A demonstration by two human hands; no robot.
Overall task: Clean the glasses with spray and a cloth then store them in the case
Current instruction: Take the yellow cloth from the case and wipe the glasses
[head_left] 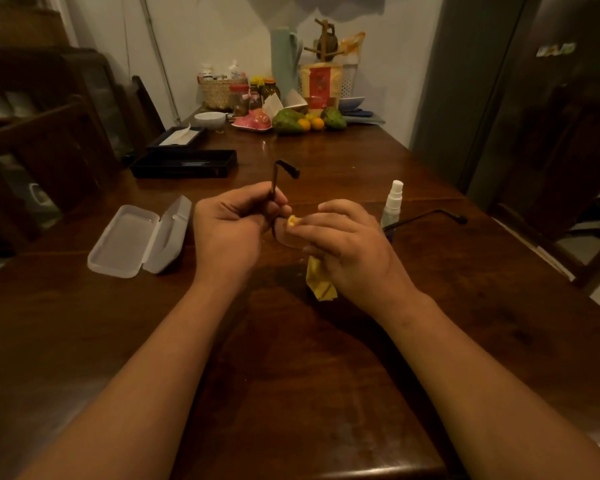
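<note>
Glasses [284, 233] held above table [430, 306], long axis left-right: left hand [229, 230] grip pinches temple end, right hand [347, 244] pinches cloth [321, 282] on lens; open case [136, 240] lies left, nearer left hand.

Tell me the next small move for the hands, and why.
Probably keep rubbing the lens: the right hand pinches the yellow cloth on the glasses, which the left hand grips by the frame. Both temples are unfolded and the case lies open, so storing seems premature.
</note>
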